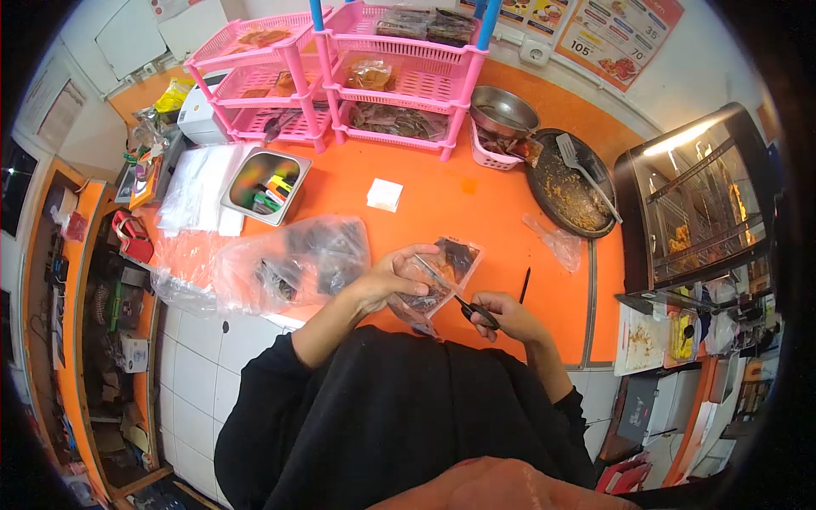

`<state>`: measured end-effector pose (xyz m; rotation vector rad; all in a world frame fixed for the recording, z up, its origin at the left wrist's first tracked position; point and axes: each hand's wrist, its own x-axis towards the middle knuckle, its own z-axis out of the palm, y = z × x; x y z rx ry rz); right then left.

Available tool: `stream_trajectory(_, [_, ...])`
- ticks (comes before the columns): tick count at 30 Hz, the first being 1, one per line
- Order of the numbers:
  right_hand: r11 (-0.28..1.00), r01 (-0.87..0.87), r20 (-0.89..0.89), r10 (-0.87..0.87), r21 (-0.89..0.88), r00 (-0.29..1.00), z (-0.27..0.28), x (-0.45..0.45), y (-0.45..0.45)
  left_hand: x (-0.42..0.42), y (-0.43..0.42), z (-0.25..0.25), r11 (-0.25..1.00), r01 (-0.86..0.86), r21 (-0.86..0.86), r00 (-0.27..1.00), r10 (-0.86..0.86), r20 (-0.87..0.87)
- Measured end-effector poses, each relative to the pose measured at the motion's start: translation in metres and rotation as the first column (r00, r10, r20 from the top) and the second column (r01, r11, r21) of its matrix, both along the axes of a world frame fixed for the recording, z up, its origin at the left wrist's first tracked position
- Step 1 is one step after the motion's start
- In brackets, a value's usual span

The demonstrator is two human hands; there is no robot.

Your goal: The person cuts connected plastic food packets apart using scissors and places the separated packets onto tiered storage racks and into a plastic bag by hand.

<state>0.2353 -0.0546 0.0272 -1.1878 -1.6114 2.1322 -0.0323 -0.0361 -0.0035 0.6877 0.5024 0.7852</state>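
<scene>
Near the front edge of the orange table, my left hand (pixel 393 280) grips a clear plastic packet (pixel 460 257) with brownish food inside and a dark patch at its far corner. My right hand (pixel 508 318) is closed around the black handles of a pair of scissors (pixel 481 314). The scissor blades point up and left across the packet; whether they are cutting the plastic I cannot tell. Left of my left hand lies a large clear plastic bag (pixel 242 270) with several dark-marked packets in it. A black pen (pixel 525 285) rests to the right of my right hand.
Pink tiered racks (pixel 399 100) with packets stand at the back. A metal container (pixel 255 212) of markers is at left, a white paper square (pixel 385 195) mid-table. At right are a dark round pan (pixel 544 183) with a spatula (pixel 586 174) and a lit glass display case (pixel 697 204).
</scene>
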Motion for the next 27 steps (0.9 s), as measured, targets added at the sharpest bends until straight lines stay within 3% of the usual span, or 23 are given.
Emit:
stream_trajectory(4, [0.996, 0.085, -0.096, -0.083, 0.020, 0.992, 0.002, -0.021, -0.008, 0.009, -0.006, -0.018, 0.995, 0.026, -0.091, 0.997, -0.019, 0.071])
stream_trajectory(6, [0.994, 0.106, -0.047, -0.106, 0.006, 0.993, -0.008, -0.018, -0.009, 0.010, -0.006, -0.023, 0.992, 0.027, -0.124, 0.996, -0.016, 0.089])
stream_trajectory(9, [0.995, 0.101, -0.023, -0.100, 0.006, 0.995, -0.028, -0.016, -0.002, 0.015, -0.008, -0.016, 0.993, 0.110, -0.045, 0.978, -0.100, 0.184])
stream_trajectory(12, [0.983, 0.168, -0.160, -0.156, 0.068, 0.975, -0.043, -0.022, -0.001, 0.024, -0.011, -0.015, 0.996, 0.094, -0.009, 0.985, -0.092, 0.145])
stream_trajectory(16, [0.902, 0.419, -0.375, -0.354, 0.104, 0.857, -0.041, -0.050, -0.014, 0.020, 0.006, -0.024, 0.993, -0.116, 0.020, 0.992, 0.117, -0.052])
stream_trajectory(18, [0.857, 0.507, -0.371, -0.444, 0.090, 0.816, -0.045, -0.068, -0.017, 0.022, 0.009, -0.029, 0.971, -0.223, 0.091, 0.961, 0.234, -0.144])
stream_trajectory(21, [0.773, 0.634, -0.392, -0.590, -0.021, 0.706, -0.051, -0.075, -0.011, 0.022, 0.002, -0.023, 0.956, -0.278, 0.096, 0.944, 0.291, -0.153])
stream_trajectory(23, [0.691, 0.716, -0.453, -0.672, -0.097, 0.587, -0.054, -0.074, -0.006, 0.017, -0.005, -0.020, 0.951, -0.225, 0.212, 0.926, 0.276, -0.259])
stream_trajectory(24, [0.690, 0.722, -0.433, -0.668, -0.055, 0.606, -0.055, -0.072, -0.004, 0.015, -0.008, -0.019, 0.944, -0.193, 0.266, 0.911, 0.274, -0.310])
stream_trajectory(27, [0.696, 0.718, -0.361, -0.670, -0.001, 0.649, -0.055, -0.057, 0.001, 0.015, -0.011, -0.016, 0.905, -0.227, 0.360, 0.927, 0.314, -0.205])
